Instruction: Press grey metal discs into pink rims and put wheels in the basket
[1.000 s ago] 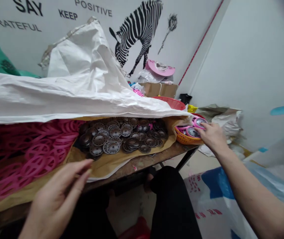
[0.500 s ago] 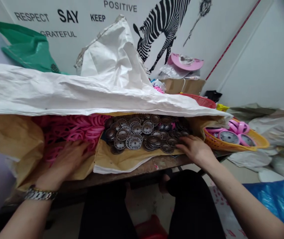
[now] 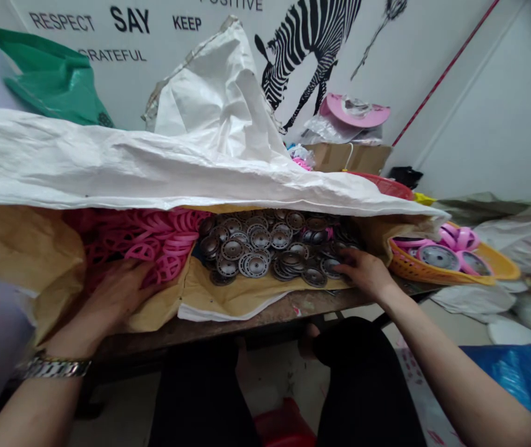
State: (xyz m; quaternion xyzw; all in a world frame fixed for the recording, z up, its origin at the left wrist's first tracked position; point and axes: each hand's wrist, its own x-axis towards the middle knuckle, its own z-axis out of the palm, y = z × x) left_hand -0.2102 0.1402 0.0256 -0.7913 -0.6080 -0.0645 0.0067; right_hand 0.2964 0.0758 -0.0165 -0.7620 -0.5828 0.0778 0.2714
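Note:
My left hand (image 3: 119,288) reaches into a heap of pink plastic spoked wheel rims (image 3: 142,245). Its fingers lie loosely spread on the nearest pieces, their tips partly hidden, and no piece shows in its grip. At the right end of a pile of dark grey hubcap-like discs (image 3: 254,264), my right hand (image 3: 363,270) has its fingers stretched out. The fingertips touch or nearly touch a grey disc (image 3: 330,267). Both heaps sit in a brown-lined white sack (image 3: 228,295), with a fold of the lining between them.
An orange basket (image 3: 437,271) on the right holds pink wheels with grey discs in them. The sack's white flap (image 3: 154,171) runs along the back. Behind it are a cardboard box (image 3: 363,158) and a red basket (image 3: 386,185). A wooden bench edge (image 3: 288,310) lies in front.
My left hand has shifted slightly left among the pink rims. The right hand stays by the grey discs, its fingers a little more bent. The view has shifted slightly.

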